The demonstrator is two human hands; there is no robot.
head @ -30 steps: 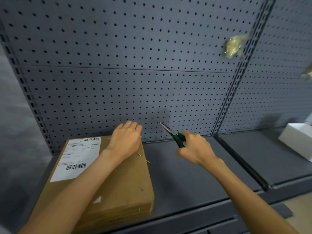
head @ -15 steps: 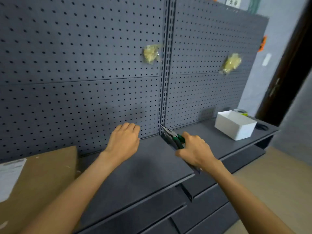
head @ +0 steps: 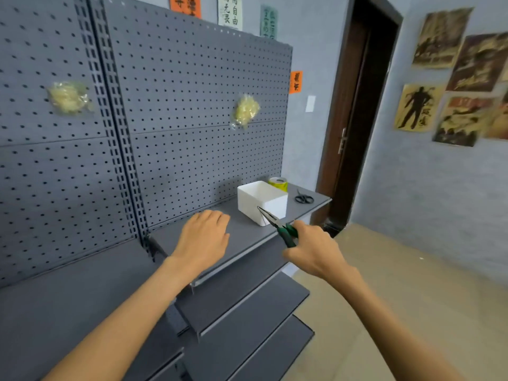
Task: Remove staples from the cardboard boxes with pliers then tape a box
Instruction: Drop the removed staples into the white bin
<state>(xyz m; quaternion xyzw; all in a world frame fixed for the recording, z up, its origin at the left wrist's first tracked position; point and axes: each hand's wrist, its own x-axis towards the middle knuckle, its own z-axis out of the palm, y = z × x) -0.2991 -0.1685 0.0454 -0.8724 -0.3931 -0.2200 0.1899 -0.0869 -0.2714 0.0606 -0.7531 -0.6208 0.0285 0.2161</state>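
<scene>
Two hands are up over a grey shelf [head: 247,235]. The right hand [head: 313,250] grips one pair of pliers [head: 277,224] by the green handles, the thin metal nose aimed up and left with its tips close together, in front of one white bin [head: 261,202]. The left hand [head: 204,237] hovers flat, fingers straight and close together, holding nothing. Behind the bin stand one yellow tape roll [head: 278,183] and one pair of black scissors [head: 303,198]. Two clear bags [head: 245,110] of pale stuff hang on the pegboard [head: 192,105]. Since a second ago the view has swung right: the cardboard box with its label is gone from sight, and the bin now sits just ahead of the pliers.
</scene>
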